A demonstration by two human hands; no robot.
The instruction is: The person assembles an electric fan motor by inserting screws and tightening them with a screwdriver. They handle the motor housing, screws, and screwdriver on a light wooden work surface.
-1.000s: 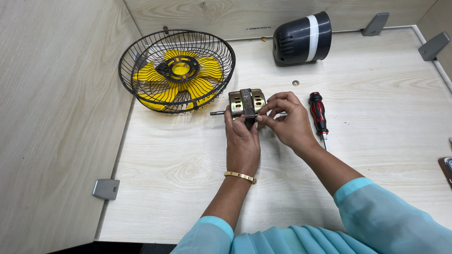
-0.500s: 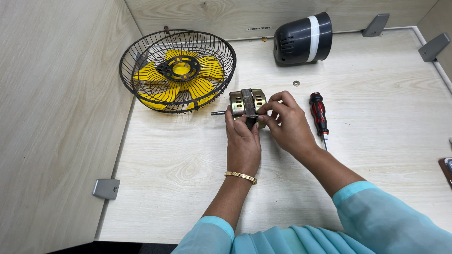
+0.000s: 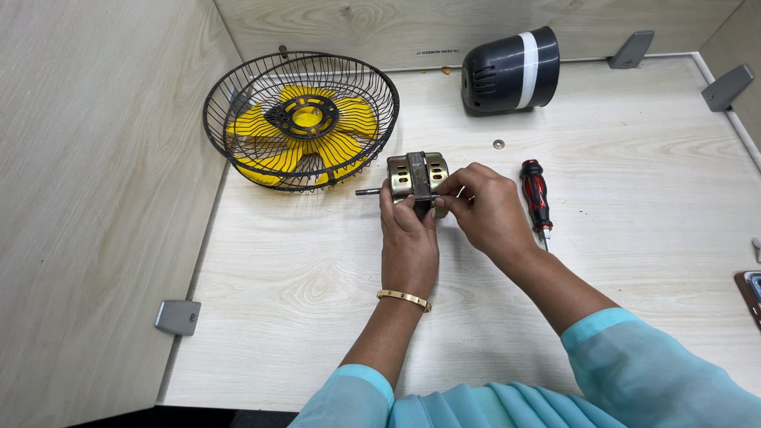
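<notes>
Left hand (image 3: 409, 238): clasps the fan motor (image 3: 418, 176) from below, as half a second ago.
Right hand (image 3: 485, 208): fingertips pinch at the motor's right end, barely shifted.
Motor: on the desk (image 3: 317, 277), shaft toward the fan cage (image 3: 301, 119).
Screwdriver (image 3: 537, 192): lies untouched.

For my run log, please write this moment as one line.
left hand: holds fan motor | right hand: fingertips at motor's right side | screwdriver: lying right of hands | fan cage: upper left
</notes>
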